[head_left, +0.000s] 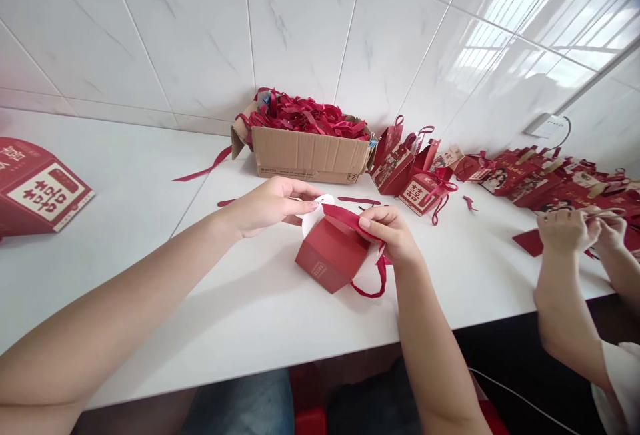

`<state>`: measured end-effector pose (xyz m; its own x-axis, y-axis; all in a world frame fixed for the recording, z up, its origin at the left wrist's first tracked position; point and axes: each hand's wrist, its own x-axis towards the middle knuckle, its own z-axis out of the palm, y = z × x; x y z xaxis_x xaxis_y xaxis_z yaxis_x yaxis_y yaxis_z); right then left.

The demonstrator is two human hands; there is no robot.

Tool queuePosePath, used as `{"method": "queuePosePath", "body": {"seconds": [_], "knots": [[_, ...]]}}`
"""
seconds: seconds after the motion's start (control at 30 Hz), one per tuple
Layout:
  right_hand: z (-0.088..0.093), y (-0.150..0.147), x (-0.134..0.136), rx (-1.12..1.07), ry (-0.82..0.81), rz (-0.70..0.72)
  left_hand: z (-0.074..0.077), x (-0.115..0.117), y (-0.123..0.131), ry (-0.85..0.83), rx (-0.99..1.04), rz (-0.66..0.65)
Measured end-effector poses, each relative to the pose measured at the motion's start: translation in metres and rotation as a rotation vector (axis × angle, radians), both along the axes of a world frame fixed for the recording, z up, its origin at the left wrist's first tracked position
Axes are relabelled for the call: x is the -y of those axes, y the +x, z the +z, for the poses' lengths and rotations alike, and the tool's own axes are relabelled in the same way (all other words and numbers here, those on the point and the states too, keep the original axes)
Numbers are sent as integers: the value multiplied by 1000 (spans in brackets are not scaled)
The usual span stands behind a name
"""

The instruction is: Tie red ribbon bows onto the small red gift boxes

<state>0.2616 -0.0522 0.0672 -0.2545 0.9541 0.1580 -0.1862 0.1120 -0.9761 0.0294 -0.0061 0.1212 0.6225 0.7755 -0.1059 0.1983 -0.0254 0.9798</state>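
A small red gift box (pixel 330 256) with white inner flaps sits tilted on the white table in front of me. My left hand (pixel 283 207) reaches in from its left, thumb and fingers closing on the rounded white flap (pixel 313 213). At the opposite end, my right hand (pixel 393 231) pinches a dark red ribbon (pixel 345 215) between thumb and fingers. That ribbon stretches across the top of the box, and a loop of it hangs down at the right side. The undersides of both hands' fingers are partly hidden.
A cardboard carton (pixel 310 153) heaped with red ribbons stands against the tiled wall. One large red box (pixel 43 188) lies at far left. Finished boxes (pixel 420 193) and several bags (pixel 510 171) line the right, where a co-worker's hands (pixel 575 229) are busy. Loose ribbon strips (pixel 357 200) lie behind my box.
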Motion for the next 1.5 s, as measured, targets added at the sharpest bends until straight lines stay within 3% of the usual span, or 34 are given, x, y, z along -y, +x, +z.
{"method": "queuePosePath", "body": {"seconds": [0.43,1.5], "knots": [[0,0,1,25,-40,-15,4,5,2,14,-12,-17],[0,-1,1,20,41,-15,1,1,0,5,20,-61]]}}
